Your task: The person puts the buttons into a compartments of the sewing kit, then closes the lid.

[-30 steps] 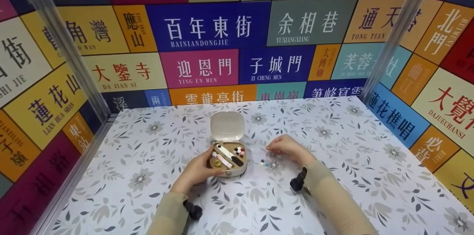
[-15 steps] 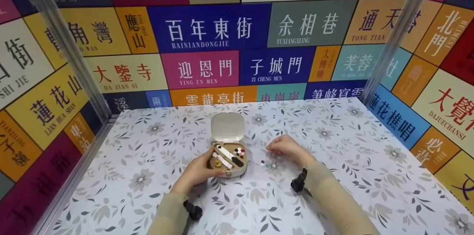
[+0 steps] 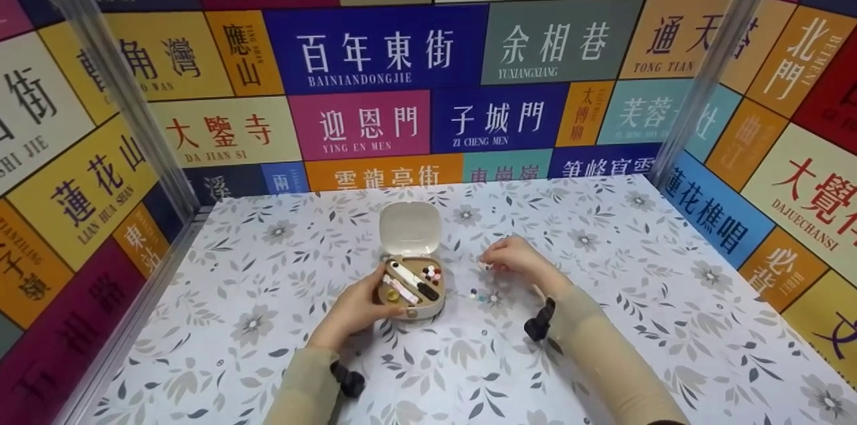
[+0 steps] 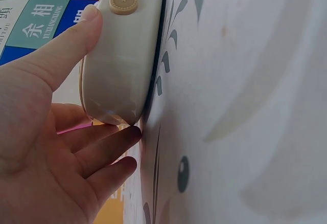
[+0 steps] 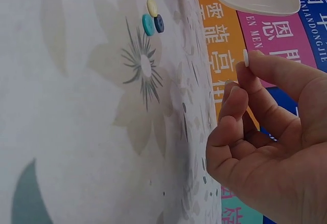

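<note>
My left hand (image 3: pixel 355 308) grips the left side of a small cream sewing box (image 3: pixel 430 309), its thumb at the front rim. A tan button-shaped clasp (image 4: pixel 123 2) marks the box front in the left wrist view. Inside lie a slim white tool (image 3: pixel 404 272) with a black end, a pink-and-white piece (image 3: pixel 402 291), a yellow round piece (image 3: pixel 393 295) and a cluster of small red, white and black round pieces (image 3: pixel 432 274). Right of the box, my right hand (image 3: pixel 521 260) pinches a small white button (image 5: pixel 246 58) between thumb and index finger, above the table.
A yellow button (image 5: pixel 152 7), a teal button (image 5: pixel 148 24) and a dark blue button (image 5: pixel 159 23) lie together on the floral tablecloth (image 3: pixel 281 351), near my right hand. The box lid (image 3: pixel 410 227) stands raised at the back. Sign-covered panels (image 3: pixel 375 50) enclose the table's back and sides.
My right hand has risen slightly, and the white button now shows at its fingertips. The left hand and the box have stayed in place.
</note>
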Motion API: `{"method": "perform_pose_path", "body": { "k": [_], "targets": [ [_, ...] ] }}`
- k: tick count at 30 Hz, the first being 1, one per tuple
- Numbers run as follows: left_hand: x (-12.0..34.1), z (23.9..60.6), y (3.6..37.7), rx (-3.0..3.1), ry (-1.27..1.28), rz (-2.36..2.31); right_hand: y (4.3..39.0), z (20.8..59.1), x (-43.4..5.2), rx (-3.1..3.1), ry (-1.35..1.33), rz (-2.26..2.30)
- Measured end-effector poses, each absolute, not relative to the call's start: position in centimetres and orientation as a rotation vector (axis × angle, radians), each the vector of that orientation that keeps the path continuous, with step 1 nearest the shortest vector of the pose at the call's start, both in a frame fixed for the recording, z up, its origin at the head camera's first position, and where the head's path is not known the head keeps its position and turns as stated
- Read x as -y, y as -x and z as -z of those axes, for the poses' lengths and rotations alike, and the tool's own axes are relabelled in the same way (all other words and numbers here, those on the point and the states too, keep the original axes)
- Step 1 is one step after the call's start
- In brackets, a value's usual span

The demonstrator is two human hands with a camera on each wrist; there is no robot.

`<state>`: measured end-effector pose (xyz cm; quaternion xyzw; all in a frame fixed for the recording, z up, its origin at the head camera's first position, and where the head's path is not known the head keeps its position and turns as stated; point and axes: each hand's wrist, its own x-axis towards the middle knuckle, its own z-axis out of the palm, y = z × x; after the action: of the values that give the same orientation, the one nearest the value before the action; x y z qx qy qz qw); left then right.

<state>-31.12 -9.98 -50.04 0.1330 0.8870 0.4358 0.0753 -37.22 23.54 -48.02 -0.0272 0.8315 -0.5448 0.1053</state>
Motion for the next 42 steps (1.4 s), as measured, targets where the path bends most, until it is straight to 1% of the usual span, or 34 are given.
{"method": "perform_pose_path", "body": {
  "k": [8, 17, 35, 42],
  "targets": [
    [10.0, 49.9, 30.9, -2.654, -0.368, -1.306, 37.2, 47.5, -23.2, -2.486, 0.101, 1.560],
    [10.0, 49.7, 30.9, -2.692, -0.468, -1.302, 37.5, 46.7, -22.6, -2.532, 0.099, 1.524],
    [10.0, 49.7, 30.7, -2.633, -0.407, -1.324, 37.9, 47.0, -21.3, -2.567, 0.098, 1.456],
    [10.1, 49.7, 30.7, -2.652, -0.424, -1.344, 38.1, 46.9, -20.9, -2.564, 0.155, 1.438]
  ]
}}
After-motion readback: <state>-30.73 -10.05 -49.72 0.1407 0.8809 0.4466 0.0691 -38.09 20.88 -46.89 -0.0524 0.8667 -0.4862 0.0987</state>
